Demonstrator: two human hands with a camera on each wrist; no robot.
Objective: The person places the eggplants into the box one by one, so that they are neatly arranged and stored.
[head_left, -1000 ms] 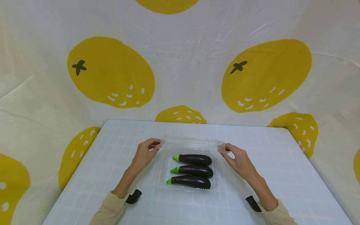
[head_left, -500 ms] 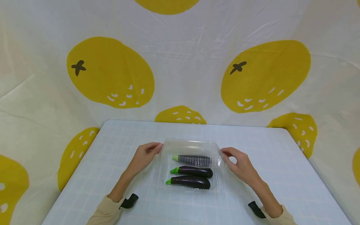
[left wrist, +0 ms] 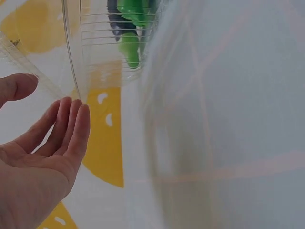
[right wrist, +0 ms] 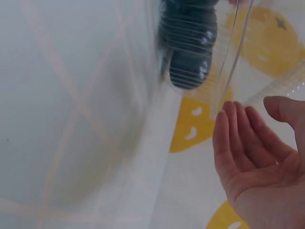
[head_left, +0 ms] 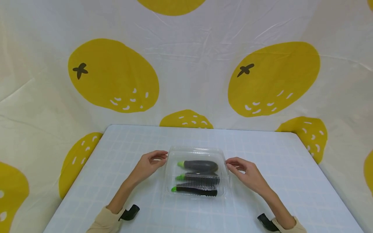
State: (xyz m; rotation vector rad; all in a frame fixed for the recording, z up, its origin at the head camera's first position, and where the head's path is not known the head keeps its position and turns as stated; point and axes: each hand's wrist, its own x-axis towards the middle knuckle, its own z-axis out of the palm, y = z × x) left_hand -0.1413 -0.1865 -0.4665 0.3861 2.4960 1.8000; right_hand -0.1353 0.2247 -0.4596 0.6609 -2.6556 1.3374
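Note:
A clear plastic clamshell box (head_left: 172,171) lies on the table, its ribbed lid (head_left: 198,153) lowered over three dark eggplants (head_left: 201,166) with green stem ends pointing left. At the box's left rear corner my left hand (head_left: 149,164) has its fingertips right at the rim. The left wrist view shows those fingers (left wrist: 71,124) fairly straight, the thumb apart from them. On the other side, my right hand (head_left: 246,171) touches near the right rear edge. Its fingers (right wrist: 238,138) look extended in the right wrist view, the thumb separate.
The table (head_left: 102,181) has a pale blue checked cover. Behind it hangs a white curtain (head_left: 192,74) printed with large yellow fruit. Black wrist mounts (head_left: 130,212) stick out from both beige sleeves.
The lid has swung from standing at the back down toward the front, over all the eggplants. Both hands have come slightly down and nearer, and their fingers have loosened from the lid.

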